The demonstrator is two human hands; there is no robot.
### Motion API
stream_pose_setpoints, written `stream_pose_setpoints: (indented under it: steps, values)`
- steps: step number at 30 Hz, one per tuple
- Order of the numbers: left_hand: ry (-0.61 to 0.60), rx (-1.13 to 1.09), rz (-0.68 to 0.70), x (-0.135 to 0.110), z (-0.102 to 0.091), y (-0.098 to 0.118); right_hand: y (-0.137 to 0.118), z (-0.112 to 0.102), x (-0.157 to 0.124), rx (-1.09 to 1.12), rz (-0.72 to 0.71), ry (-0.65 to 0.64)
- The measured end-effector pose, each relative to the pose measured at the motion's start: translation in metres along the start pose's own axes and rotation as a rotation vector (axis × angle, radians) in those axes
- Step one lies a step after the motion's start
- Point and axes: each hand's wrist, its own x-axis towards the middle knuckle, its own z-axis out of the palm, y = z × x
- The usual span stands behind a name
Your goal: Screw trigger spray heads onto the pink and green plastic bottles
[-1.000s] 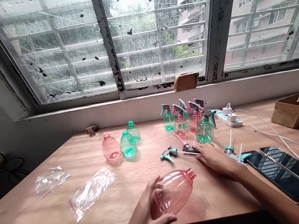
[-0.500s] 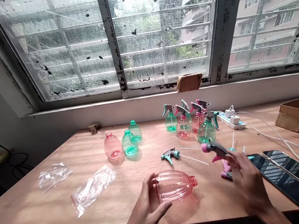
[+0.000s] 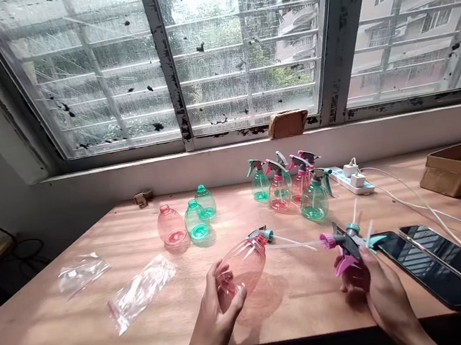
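Observation:
My left hand (image 3: 215,310) is wrapped around the base of a clear pink bottle (image 3: 247,263). The bottle is tilted, its open neck pointing up and right. In my right hand (image 3: 383,288) is a grey and pink spray nozzle (image 3: 343,245), its pink collar and thin tube facing left toward the bottle. Neck and collar are apart. A teal spray nozzle (image 3: 353,227) sits just behind my right fingers, partly hidden. Beyond the bottle's neck lies another teal spray nozzle (image 3: 269,234), partly covered by the bottle.
Back left stand two green bottles (image 3: 197,221) and a pink bottle (image 3: 172,226), all without nozzles. Several assembled spray bottles (image 3: 313,200) stand at back centre. Plastic bags (image 3: 142,291) lie left. On the right are phones (image 3: 432,269), a power strip (image 3: 352,181) and a cardboard box (image 3: 454,175).
My left hand has tipped the pink bottle's neck upward and shifted it slightly left. My right hand has lowered and turned the pink nozzle, so its tube now shows pointing left.

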Motion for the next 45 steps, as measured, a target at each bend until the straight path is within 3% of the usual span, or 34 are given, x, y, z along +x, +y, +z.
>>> stream_pose_setpoints:
  steps: [4, 11, 19, 24, 28, 32, 34, 38, 45]
  values:
    - [0.030, -0.048, 0.020, 0.001, 0.003, -0.007, -0.009, 0.007, 0.002, 0.110, 0.036, -0.036]
    - [-0.010, -0.020, 0.048, 0.001, 0.002, -0.009, -0.003, 0.007, 0.005, 0.087, 0.088, -0.076]
    - [0.019, -0.036, 0.014, 0.001, 0.002, -0.006, -0.004, 0.005, 0.006, 0.115, 0.035, -0.031]
    - [0.029, -0.040, 0.020, 0.002, 0.001, -0.007, -0.001, 0.004, 0.008, 0.080, 0.052, -0.070]
    - [-0.046, -0.029, 0.026, -0.002, -0.002, -0.004, -0.001, 0.004, 0.007, 0.004, 0.088, -0.192]
    - [-0.259, 0.006, 0.090, -0.004, -0.007, -0.001, 0.002, 0.003, 0.004, -0.098, 0.128, -0.466]
    - [-0.305, 0.002, 0.120, -0.003, -0.008, -0.004, 0.007, 0.002, 0.004, -0.101, 0.151, -0.568]
    - [-0.291, -0.080, 0.152, 0.001, -0.007, -0.013, 0.012, 0.002, 0.004, -0.091, 0.176, -0.611]
    - [-0.214, -0.042, 0.132, 0.001, -0.005, -0.013, -0.005, 0.004, -0.003, -0.119, 0.203, -0.596]
